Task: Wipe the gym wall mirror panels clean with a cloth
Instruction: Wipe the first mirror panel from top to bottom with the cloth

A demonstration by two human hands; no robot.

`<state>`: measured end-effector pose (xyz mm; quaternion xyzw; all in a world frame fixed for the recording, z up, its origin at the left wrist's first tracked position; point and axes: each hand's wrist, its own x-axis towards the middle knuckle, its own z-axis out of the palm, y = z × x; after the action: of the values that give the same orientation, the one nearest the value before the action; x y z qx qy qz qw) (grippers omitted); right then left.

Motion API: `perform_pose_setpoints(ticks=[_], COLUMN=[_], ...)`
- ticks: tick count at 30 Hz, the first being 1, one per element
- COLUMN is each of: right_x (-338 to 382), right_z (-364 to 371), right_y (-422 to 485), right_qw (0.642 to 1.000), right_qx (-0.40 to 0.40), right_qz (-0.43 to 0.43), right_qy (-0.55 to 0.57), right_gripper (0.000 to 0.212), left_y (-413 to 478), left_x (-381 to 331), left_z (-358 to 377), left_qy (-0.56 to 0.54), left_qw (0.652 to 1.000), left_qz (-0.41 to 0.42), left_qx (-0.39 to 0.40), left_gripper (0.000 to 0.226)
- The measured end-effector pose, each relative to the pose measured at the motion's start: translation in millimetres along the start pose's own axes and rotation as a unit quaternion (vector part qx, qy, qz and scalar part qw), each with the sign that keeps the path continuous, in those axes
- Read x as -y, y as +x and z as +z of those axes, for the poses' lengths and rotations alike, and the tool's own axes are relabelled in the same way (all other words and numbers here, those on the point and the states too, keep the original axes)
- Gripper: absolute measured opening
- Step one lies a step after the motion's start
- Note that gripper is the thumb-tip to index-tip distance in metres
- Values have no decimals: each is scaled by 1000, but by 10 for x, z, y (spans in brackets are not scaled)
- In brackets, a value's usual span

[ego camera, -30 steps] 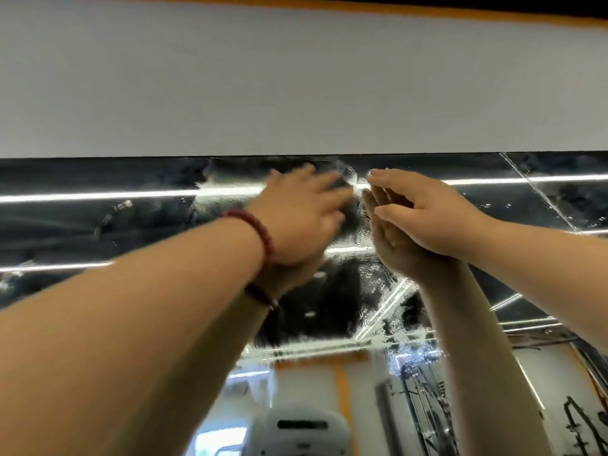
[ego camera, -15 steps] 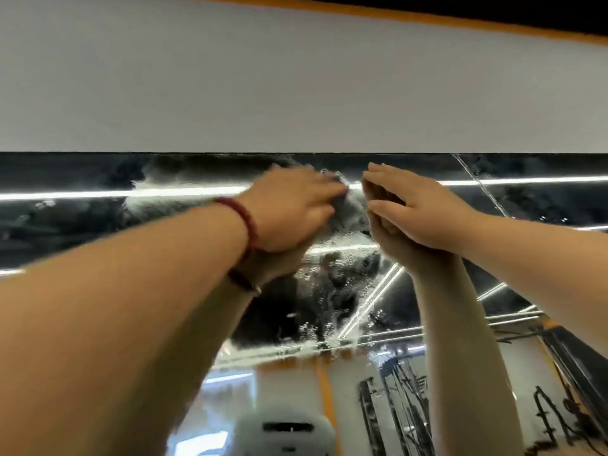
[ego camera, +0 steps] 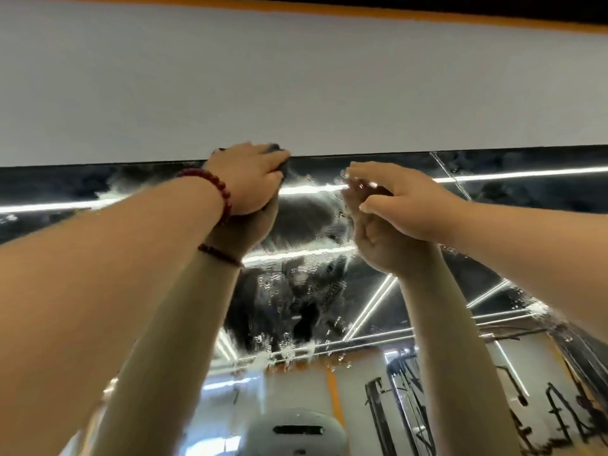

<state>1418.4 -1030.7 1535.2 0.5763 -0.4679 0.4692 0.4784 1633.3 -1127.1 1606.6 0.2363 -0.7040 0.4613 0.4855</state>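
Change from the earlier frames: the left hand (ego camera: 248,179) has moved up from the upper glass to the mirror's top edge, and the dark patch it has wiped is now wider beneath it. The right hand (ego camera: 399,195) has stayed almost in place against the glass.

Left hand: its grip is closed over a dark cloth (ego camera: 279,152), of which only a small part shows past the fingertips, at 12 o'clock from the knuckles. The cloth is pressed where the mirror panel (ego camera: 309,218) meets the white wall band (ego camera: 296,87). A red bead bracelet (ego camera: 214,189) sits on the left wrist.

Mirror panel: a wet smear and droplets (ego camera: 296,297) run downward at 6 o'clock from the cloth, between the two reflected forearms. No containers are in view.

Right hand: the grip is released; the fingers are extended, their tips touching the glass at about 3 o'clock from the cloth, and nothing is held. A panel seam (ego camera: 450,176) runs diagonally just right of this hand.

Surroundings: an orange stripe (ego camera: 329,8) borders the wall band at the top. The lower glass reflects light strips and gym equipment (ego camera: 411,390), blurred. Both forearms cover much of the lower mirror.
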Motion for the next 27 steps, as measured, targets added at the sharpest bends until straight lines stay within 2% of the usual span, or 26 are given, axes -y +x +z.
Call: perform_pose_setpoints(ticks=[3,5,6,9,11,12,15,17,21,23,25,27], right_x=[-173,-304,-348,-415,-435,-443,-472,-491,-517,-531,-545,-580], right_z=[-133,-199,-205,-190,-185,-185,-201,-213,-215,-209,-222,-270], right_y=[-76,-186,-235,-302,-300,-299,-309,-321,-325,-328,-334,-376], right_qw=[999,999,998,997,997,998,998,999,999,999,998,998], right_qx=[-25,-4,10,17,8,5,-16,-20,-32,-44,-55,-57], right_qz=[21,21,15,-5,-9,-10,-19,-18,-17,-19,-19,-22], right_qy=[-12,-50,-68,-80,-71,-68,-49,-47,-19,-2,2,-17], right_gripper=[56,57,57,56,55,55,56,57,54,53,52,53], left_y=[-197,-346,-317,-10,62,7,-386,-462,74,191,98,-102], left_x=[-624,-832,-773,-410,-400,-539,-1051,-1061,-529,-521,-832,-1176], left_z=[99,200,194,117,71,82,229,241,74,36,82,185], left_qy=[9,0,-10,-37,-6,5,3,-14,-26,0,13,10], left_qw=[990,976,977,997,999,998,977,974,999,1000,997,981], left_qz=[138,213,211,72,36,59,213,223,31,6,71,193], left_qx=[26,33,34,20,6,2,27,40,18,17,19,32], left_gripper=[47,50,51,49,48,49,54,50,49,48,49,52])
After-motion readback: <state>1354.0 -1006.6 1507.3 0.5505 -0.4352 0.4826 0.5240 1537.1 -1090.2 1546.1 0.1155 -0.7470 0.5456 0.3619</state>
